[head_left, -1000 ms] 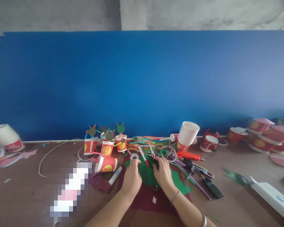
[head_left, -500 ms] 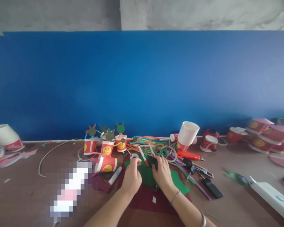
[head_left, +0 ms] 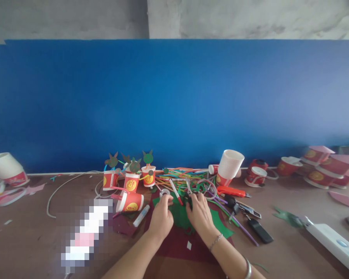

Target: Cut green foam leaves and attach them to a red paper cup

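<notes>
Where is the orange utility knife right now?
The orange utility knife lies on the table, right of the right hand, just below the white cup stack.

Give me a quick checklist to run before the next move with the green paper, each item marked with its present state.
1. Both hands in view: ok. Left hand and right hand are side by side over the work.
2. Green paper lies flat on the maroon sheet: ok.
3. Scissors within reach: ok, just beyond the right hand's fingers.
4. What the fingertips pinch: cannot tell, too small and partly hidden.
5. Tape roll near the left hand: ok, right at its fingertips.
6. Room around the hands: not ok. Straws, a red marker and a fallen cup crowd close.
</notes>
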Tool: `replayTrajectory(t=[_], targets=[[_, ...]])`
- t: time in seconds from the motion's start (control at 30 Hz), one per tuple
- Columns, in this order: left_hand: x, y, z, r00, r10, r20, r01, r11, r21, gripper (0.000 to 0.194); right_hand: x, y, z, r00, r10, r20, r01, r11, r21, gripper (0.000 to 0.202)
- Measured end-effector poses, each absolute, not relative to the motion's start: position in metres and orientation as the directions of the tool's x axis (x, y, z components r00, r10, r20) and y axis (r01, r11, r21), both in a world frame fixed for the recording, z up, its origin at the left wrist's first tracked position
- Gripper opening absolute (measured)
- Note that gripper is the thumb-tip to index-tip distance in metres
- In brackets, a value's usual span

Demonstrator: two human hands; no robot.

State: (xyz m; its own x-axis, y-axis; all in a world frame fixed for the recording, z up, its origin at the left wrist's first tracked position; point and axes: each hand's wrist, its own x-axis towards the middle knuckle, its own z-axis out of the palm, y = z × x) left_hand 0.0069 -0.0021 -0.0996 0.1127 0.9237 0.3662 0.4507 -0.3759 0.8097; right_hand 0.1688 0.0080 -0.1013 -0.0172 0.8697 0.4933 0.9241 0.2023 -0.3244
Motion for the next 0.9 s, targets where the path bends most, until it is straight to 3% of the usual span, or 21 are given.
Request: replayTrajectory(t=[0.13, 0.23, 0.33, 0.43, 0.67, 0.9], targets=[[0.007, -0.004, -0.094, 0.091, 0.918, 0.387, 0.428, -0.387, 0.817, 0.051, 0.168, 0.006, -0.095, -0.018, 0.859, 0.512, 0.910, 0.227, -0.348, 0.025], [0.009, -0.006, -0.091, 0.161, 0.919, 0.359, 0.379, -0.393, 0.838, 0.052, 0.165, 0.001, -0.084, -0.131, 0.835, 0.535, 0.860, 0.364, -0.357, 0.027], [0.009, -0.006, -0.089, 0.164, 0.942, 0.292, 0.386, -0.334, 0.860, 0.052, 0.161, -0.005, -0.075, -0.320, 0.832, 0.453, 0.796, 0.495, -0.348, 0.029], [0.007, -0.005, -0.091, 0.113, 0.962, 0.248, 0.419, -0.273, 0.866, 0.052, 0.158, -0.008, -0.072, -0.406, 0.842, 0.354, 0.797, 0.516, -0.314, 0.030], [0.006, -0.002, -0.095, 0.050, 0.972, 0.230, 0.348, -0.233, 0.908, 0.049, 0.155, -0.011, -0.074, -0.362, 0.859, 0.363, 0.867, 0.453, -0.208, 0.024], [-0.002, 0.008, -0.092, -0.224, 0.911, 0.346, 0.145, -0.320, 0.936, 0.037, 0.154, -0.006, -0.085, -0.241, 0.880, 0.409, 0.853, 0.393, -0.344, 0.014]])
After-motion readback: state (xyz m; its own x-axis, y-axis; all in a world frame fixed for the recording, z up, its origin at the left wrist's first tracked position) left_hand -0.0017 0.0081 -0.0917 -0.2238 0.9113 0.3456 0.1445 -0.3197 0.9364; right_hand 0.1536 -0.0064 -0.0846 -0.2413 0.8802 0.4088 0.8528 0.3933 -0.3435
